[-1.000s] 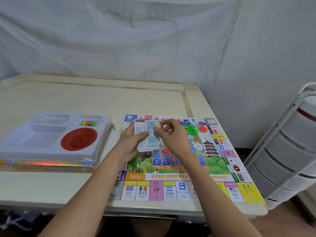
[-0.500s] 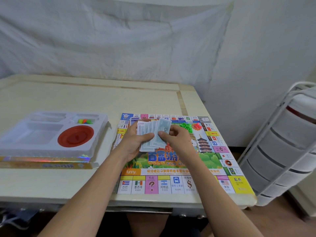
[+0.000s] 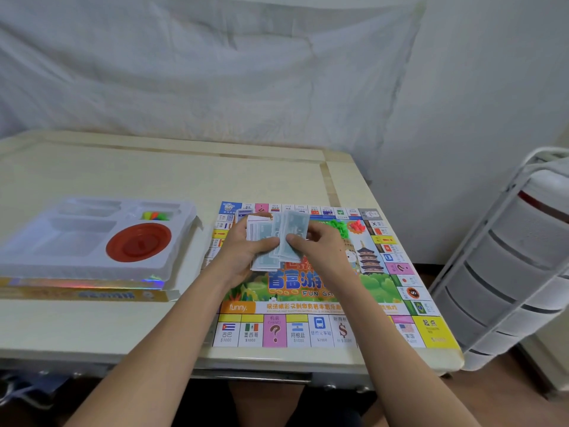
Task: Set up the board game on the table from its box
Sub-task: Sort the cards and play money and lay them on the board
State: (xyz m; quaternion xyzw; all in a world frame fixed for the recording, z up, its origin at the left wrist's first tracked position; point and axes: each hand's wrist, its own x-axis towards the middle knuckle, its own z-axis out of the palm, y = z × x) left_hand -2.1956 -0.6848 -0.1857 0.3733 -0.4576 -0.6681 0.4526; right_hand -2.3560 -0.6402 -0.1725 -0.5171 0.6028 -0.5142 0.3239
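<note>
Vs a sec ago, the paper money [image 3: 278,241] is fanned wider over the game board [image 3: 323,291]: stack gripped in the left hand [image 3: 243,257], thumb across it, while front notes are pinched by the right hand [image 3: 320,245] fingers, so sorting/counting is judged underway, w/ notes not yet laid out. The board is laid flat on the pale tabletop [image 3: 154,180], w/ the box [image 3: 92,291] and its white tray [image 3: 92,238], red dish [image 3: 138,241] inside, to the left. A white sheet [image 3: 215,72] is hung behind; a drawer cart [image 3: 517,263] is seen at right.
</note>
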